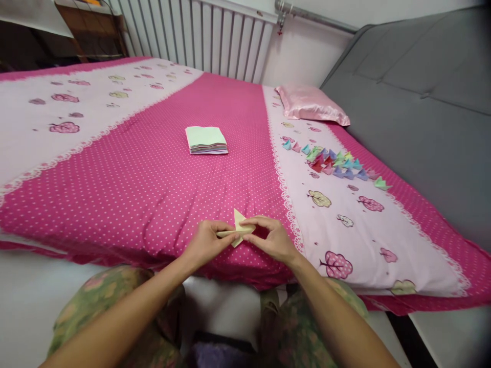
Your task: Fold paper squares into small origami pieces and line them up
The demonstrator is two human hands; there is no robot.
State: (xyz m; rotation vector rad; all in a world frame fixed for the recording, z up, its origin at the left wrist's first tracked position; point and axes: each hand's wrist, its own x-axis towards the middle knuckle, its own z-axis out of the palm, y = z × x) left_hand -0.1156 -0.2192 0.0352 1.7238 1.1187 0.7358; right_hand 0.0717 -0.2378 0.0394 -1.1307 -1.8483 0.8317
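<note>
A small piece of pale yellow folded paper (238, 220) is held between both hands, just above the near edge of the bed. Its points stick out above and below the fingers. My left hand (209, 237) pinches the left side of the paper between thumb and fingers. From the right, my right hand (274, 237) grips the other side with thumb and index finger. The fingers cover part of the folds. Farther back on the pink dotted cover lies a stack of square paper sheets (207, 137), light green on top.
Several colourful folded paper boats (337, 163) sit in rows at the right. Behind them are a pink satin pillow (310, 104) and a grey padded headboard (418, 97). A white radiator (215, 38) stands along the far side of the bed (153, 174).
</note>
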